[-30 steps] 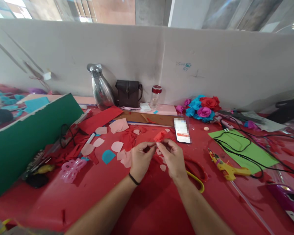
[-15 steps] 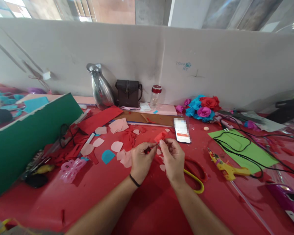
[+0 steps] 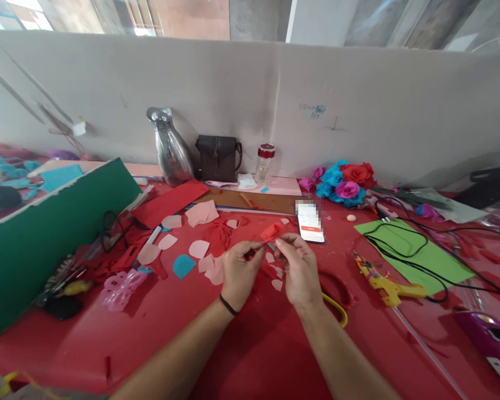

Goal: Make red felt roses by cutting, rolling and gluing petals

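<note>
Above the red table, my two hands meet at a small red crepe-paper flower (image 3: 272, 231), its petals rolled up at the top. Thumb and forefinger of my left hand (image 3: 240, 275) pinch it low on its left side. On its right side my right hand (image 3: 303, 272) is closed, thumb and forefinger at its base. The exact grip points are partly hidden by the fingers. Pale pink petal pieces (image 3: 199, 249) and a blue petal piece (image 3: 184, 266) lie left of my hands. Scissors (image 3: 337, 308) with red and yellow handles lie partly behind my right forearm.
On the right are a yellow glue gun (image 3: 389, 288), green paper (image 3: 408, 250), black cables and a purple power strip (image 3: 489, 339). A phone (image 3: 310, 222) and a paper-flower bunch (image 3: 345, 183) stand further back. A metal jug (image 3: 170, 147), bag (image 3: 219, 158) and green board (image 3: 66, 244) are left.
My right hand has shifted slightly right and its fingers have moved on the flower, showing more of its red paper. The left hand has hardly moved.
</note>
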`<state>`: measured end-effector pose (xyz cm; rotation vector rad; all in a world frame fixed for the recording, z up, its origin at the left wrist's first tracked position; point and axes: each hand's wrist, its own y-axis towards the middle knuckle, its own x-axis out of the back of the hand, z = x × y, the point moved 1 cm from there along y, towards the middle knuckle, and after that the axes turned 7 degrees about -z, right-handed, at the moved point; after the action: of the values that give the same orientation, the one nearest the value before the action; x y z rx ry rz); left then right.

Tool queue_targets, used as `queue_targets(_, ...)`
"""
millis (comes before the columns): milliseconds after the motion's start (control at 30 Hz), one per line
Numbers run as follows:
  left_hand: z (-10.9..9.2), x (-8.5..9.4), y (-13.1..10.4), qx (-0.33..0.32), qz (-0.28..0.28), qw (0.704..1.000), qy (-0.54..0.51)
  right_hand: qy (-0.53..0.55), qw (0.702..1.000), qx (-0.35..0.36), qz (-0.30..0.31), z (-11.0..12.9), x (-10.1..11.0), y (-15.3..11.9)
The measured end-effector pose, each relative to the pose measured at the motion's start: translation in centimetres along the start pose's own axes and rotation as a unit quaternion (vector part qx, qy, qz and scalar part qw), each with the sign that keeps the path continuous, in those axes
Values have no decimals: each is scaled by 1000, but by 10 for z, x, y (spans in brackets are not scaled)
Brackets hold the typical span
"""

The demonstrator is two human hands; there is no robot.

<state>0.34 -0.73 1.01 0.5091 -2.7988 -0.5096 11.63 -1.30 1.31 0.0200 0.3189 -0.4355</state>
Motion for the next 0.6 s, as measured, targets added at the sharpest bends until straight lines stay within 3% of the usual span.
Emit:
queue_targets(367,-2,1,1,-12,0,1000,16,40,999,-7,4,7,-1,-4)
queue_targets(600,-5,2,0,-14,14,1000,0,-38,998,46,-3,5,-7,-5)
